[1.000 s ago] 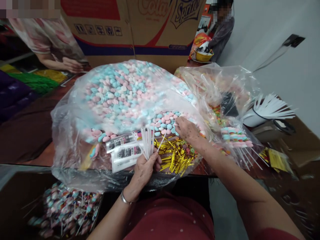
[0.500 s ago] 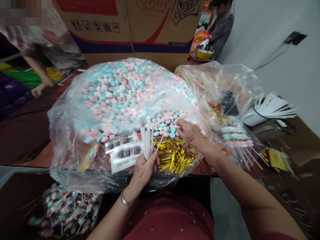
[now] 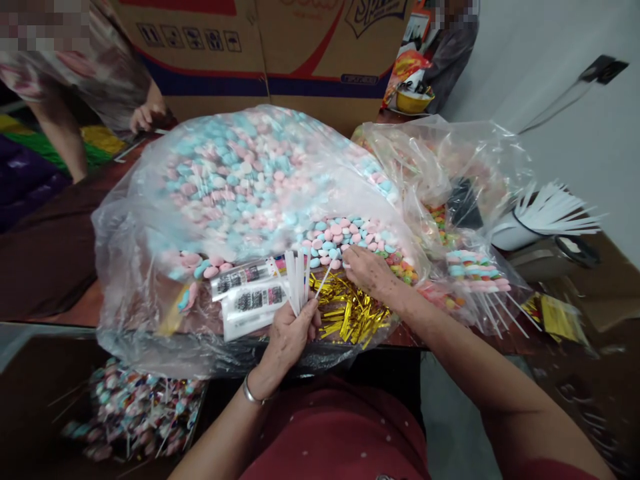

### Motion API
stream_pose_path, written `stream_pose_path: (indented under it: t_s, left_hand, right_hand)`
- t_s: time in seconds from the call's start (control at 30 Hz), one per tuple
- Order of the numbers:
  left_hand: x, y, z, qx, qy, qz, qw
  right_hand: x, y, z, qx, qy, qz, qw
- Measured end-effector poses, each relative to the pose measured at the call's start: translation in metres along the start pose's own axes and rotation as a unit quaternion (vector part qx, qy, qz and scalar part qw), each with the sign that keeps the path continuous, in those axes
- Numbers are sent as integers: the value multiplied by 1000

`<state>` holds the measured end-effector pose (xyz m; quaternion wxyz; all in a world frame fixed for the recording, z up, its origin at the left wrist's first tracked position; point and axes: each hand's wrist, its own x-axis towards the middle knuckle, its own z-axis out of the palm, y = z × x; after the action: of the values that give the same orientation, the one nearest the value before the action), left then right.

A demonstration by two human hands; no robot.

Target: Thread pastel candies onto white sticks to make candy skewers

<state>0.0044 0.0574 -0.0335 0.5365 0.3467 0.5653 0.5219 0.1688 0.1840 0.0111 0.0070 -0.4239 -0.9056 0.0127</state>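
My left hand (image 3: 293,327) is closed around a bunch of white lollipop sticks (image 3: 299,277), which stand up from its fingers. One stick (image 3: 327,275) leans out to the right, its upper end by the fingertips of my right hand (image 3: 370,272). Those fingers are pinched on a small candy, mostly hidden. Behind them, pink, blue and white marshmallow-like candies (image 3: 333,237) spill from the mouth of a big clear bag (image 3: 320,193). Gold twist ties (image 3: 350,313) lie under my right hand. Printed white sachets (image 3: 257,300) are left of the sticks.
Candy-loaded sticks (image 3: 477,272) lie at the right, near a container of white sticks (image 3: 505,230) and a bag of ring candies (image 3: 400,153). A box of wrapped lollipops (image 3: 145,413) sits low left. Behind stands a large carton (image 3: 210,67); another person's hand (image 3: 149,115) is beside it.
My right hand has shifted slightly left and down, from the candy pile to the leaning stick's end. My left hand keeps its hold on the sticks. The other person's arms have moved.
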Motion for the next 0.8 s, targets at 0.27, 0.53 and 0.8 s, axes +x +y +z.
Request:
stream_pose_path:
  t_s: [0.27, 0.53, 0.8]
  left_hand:
    - [0, -1, 1, 0, 2, -4, 1000]
    - [-1, -1, 1, -11, 0, 2, 1000]
    - [0, 1, 1, -5, -3, 6, 1000]
  right_hand:
    - [-2, 4, 0, 198, -5, 71, 978]
    - [3, 10, -2, 132, -10, 69, 989]
    - [-7, 19, 1, 154, 119, -20, 981]
